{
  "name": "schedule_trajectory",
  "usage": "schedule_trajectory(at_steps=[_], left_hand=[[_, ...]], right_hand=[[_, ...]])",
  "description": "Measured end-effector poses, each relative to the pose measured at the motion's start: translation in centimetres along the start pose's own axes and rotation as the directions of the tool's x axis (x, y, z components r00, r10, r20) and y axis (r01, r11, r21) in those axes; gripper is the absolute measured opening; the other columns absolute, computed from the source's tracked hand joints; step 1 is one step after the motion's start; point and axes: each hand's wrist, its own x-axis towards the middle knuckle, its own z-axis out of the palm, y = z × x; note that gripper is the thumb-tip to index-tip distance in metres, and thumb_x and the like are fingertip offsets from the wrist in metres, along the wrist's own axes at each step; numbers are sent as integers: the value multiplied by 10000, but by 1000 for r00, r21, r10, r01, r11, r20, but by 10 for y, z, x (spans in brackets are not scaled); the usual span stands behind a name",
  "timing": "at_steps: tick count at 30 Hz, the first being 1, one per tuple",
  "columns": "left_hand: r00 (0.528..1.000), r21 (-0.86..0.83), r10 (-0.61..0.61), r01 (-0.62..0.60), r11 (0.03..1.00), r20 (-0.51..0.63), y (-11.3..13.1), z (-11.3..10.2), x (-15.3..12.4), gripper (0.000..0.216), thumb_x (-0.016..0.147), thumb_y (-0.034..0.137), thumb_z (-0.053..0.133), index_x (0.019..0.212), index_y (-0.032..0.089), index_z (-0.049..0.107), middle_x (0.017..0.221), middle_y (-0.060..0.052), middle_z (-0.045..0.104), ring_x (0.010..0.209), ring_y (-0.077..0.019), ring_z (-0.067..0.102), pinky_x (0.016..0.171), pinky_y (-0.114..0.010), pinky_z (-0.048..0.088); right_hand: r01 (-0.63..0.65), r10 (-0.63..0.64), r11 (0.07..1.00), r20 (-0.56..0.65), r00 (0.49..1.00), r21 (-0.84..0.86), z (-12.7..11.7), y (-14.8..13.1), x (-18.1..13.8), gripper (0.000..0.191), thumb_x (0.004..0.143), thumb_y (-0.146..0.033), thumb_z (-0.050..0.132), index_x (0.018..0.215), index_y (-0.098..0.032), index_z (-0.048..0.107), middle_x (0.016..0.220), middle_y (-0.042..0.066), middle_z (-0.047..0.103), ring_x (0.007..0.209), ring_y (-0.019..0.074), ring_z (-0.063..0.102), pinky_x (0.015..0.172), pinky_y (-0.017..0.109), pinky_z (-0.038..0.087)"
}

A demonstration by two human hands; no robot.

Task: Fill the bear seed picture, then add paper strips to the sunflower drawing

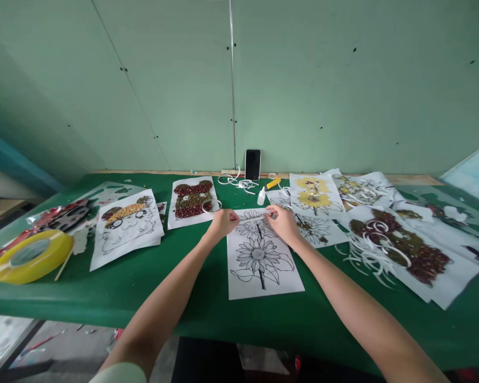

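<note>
Flower sheet (257, 255) lies flat on the green table (207, 282) straight before me, its long axis running away from me, its far end between my hands. Leftmost sits a yellow tape roll (62, 255), then a hamster drawing (123, 234) and a bear picture (193, 198) filled with dark grains. A white loop (220, 204) shows just beside my left hand (222, 223), whose thumb and fingers are pressed together at the sheet's left edge, apparently pinching one end of a thin white strip (250, 218). That strip runs crosswise over the upper flower, nearly square to the sheet's long axis; whether it touches the paper I cannot tell. My right hand (284, 223) pinches its other end at the right edge, so both hands are about equally near. Beyond stands a glue bottle (261, 198); farther right, loose paper strips (369, 254) lie in a tangle.
</note>
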Motion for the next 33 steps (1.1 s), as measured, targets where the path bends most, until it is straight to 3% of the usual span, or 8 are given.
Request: schedule_trajectory(at_steps=[33], left_hand=[[1000, 23, 19, -19, 1000, 12, -7, 4, 5, 96, 805, 197, 712, 883, 177, 766, 827, -79, 804, 812, -252, 773, 789, -323, 604]], right_hand=[[0, 3, 998, 50, 999, -57, 3, 1, -2, 160, 955, -326, 705, 1076, -252, 779, 899, 40, 807, 698, 228, 732, 653, 319, 521]])
